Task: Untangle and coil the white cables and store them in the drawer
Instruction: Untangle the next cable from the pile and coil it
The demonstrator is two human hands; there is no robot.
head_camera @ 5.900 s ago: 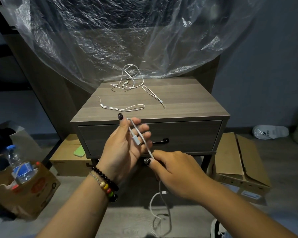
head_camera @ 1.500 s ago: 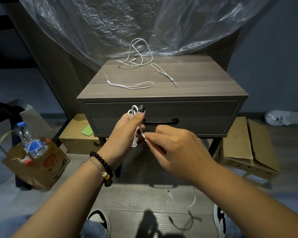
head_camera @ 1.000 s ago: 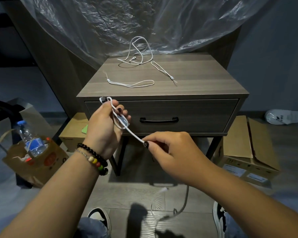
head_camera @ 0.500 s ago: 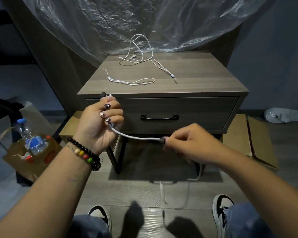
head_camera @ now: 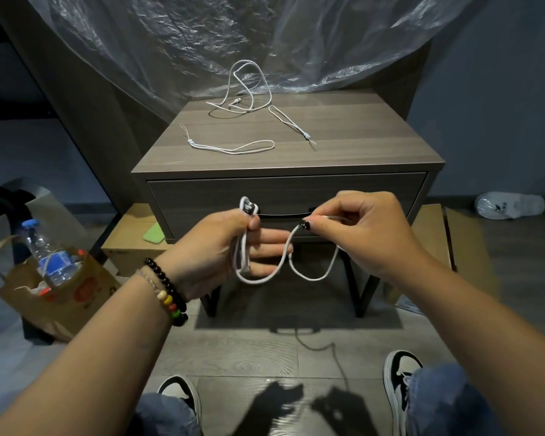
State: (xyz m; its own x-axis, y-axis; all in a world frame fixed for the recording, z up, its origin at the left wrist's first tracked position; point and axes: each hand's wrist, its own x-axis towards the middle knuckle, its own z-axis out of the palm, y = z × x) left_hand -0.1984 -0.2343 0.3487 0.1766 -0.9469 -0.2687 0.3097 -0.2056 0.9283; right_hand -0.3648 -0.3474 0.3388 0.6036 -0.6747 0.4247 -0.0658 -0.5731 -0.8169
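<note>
My left hand (head_camera: 216, 250) grips a few loops of a white cable (head_camera: 258, 276) in front of the closed drawer (head_camera: 283, 193). My right hand (head_camera: 359, 228) pinches the same cable further along, and the slack hangs in a curve between both hands. On the nightstand top (head_camera: 359, 146) lie a tangled white cable (head_camera: 249, 89) at the back, a looped white cord (head_camera: 233, 147) towards the front left, and a thin white cord (head_camera: 293, 129) in the middle. The drawer's black handle (head_camera: 283, 214) is partly hidden behind my hands.
A paper bag (head_camera: 54, 297) holding a water bottle (head_camera: 46, 253) stands on the floor at left. Cardboard boxes sit under the nightstand at left (head_camera: 132, 247) and right (head_camera: 453, 247). Clear plastic sheeting (head_camera: 233, 36) hangs behind. My shoes (head_camera: 401, 372) are on the floor below.
My right hand has risen and come in towards my left hand, so the taut stretch of cable now sags in a loop. More of the cable is gathered off the floor.
</note>
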